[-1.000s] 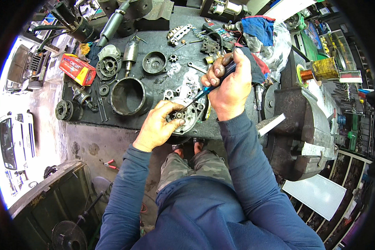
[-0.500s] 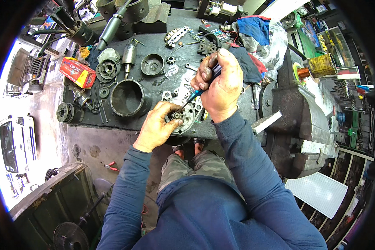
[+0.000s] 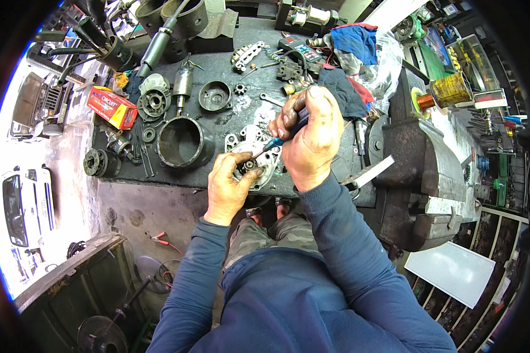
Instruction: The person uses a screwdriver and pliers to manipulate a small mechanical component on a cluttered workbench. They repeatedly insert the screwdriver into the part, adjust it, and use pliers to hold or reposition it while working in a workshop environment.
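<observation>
While right fingers (image 3: 288,113) clench the screwdriver (image 3: 272,143), left fingers (image 3: 237,157) flank the hub (image 3: 250,166), grip unclear

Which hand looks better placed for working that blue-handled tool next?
Probably the right hand: its grip wraps the blue-handled, thin-shafted metal tool, while the left hand rests at the round grey metal housing.

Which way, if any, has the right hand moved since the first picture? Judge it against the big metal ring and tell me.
Yes: the right hand has shifted left, closer to the big metal ring, and a little down the picture.
</observation>
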Motion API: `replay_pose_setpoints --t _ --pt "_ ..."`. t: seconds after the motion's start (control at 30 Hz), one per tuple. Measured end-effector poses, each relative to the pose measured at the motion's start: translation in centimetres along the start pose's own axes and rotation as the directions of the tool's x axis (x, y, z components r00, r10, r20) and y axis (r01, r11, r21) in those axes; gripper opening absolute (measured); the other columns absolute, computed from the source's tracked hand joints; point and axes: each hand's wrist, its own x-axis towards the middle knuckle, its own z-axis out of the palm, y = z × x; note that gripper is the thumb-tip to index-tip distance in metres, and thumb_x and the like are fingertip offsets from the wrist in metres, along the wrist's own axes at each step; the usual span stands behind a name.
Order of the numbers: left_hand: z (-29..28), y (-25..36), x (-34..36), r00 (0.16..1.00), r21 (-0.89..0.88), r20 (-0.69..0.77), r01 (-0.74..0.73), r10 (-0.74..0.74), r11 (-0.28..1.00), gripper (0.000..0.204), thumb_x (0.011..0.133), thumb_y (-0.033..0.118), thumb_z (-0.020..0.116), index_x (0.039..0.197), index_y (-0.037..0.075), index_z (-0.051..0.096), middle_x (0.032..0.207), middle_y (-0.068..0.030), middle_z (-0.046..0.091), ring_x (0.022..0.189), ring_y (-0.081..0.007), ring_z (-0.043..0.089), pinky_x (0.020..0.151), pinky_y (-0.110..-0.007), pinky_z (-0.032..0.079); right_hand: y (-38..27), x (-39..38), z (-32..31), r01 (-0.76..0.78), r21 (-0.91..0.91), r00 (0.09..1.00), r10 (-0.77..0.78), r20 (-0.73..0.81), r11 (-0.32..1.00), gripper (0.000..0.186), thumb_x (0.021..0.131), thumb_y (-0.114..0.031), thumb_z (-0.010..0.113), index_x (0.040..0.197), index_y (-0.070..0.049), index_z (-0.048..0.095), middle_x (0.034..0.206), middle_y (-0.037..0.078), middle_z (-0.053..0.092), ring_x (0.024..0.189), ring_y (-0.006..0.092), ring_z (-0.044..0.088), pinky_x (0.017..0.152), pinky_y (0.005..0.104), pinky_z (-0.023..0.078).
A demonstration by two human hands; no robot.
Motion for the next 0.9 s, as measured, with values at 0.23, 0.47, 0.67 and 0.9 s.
replay_pose_setpoints --t 0.23,0.47,0.67,0.9 --pt "1.0 -0.4 -0.3 0.985 0.064 -0.116 -0.120 0.127 0.991 0.039 0.073 0.010 0.092 0.107 0.004 0.073 0.105 -0.0115 0.074 0.095 -0.0317 0.067 0.085 -0.041 0.055 0.1 -0.5 0.5 0.037 -0.040 0.999 -0.038 -0.037 0.999 0.035 0.108 -0.036 0.057 0.090 -0.006 0.052 0.067 0.007 0.051 0.050 0.0178 0.045 0.055 0.0371 0.047" --pt "-0.3 -0.6 -0.4 0.987 0.058 -0.020 -0.160 0.161 0.985 0.035 0.079 0.009 0.087 0.110 0.004 0.072 0.113 -0.0126 0.076 0.106 -0.0341 0.068 0.094 -0.042 0.053 0.0 0.1 0.7 0.016 -0.010 0.998 -0.017 -0.062 1.000 0.028 0.107 -0.028 0.063 0.093 -0.006 0.053 0.067 0.004 0.054 0.051 0.0139 0.052 0.051 0.0320 0.047" --pt "-1.3 -1.5 0.0 0.976 0.075 0.053 -0.213 0.210 0.974 0.033 0.082 0.008 0.083 0.112 0.004 0.070 0.120 -0.0129 0.076 0.113 -0.0354 0.068 0.101 -0.043 0.050 -1.1 1.4 -0.1 0.161 -0.329 0.986 -0.165 0.014 0.931 0.016 0.106 -0.020 0.062 0.109 -0.006 0.056 0.084 0.007 0.061 0.067 0.0180 0.060 0.063 0.0346 0.053" --pt "0.2 -1.0 -1.0 0.987 0.093 -0.047 -0.152 0.156 0.984 0.031 0.082 0.008 0.084 0.108 0.003 0.069 0.120 -0.0141 0.077 0.113 -0.0352 0.070 0.099 -0.043 0.052 2.3 3.2 -2.2 0.144 -0.970 0.989 -0.065 0.134 0.197 0.037 0.096 -0.018 0.072 0.125 0.004 0.064 0.107 0.025 0.074 0.101 0.0396 0.074 0.090 0.0447 0.056"
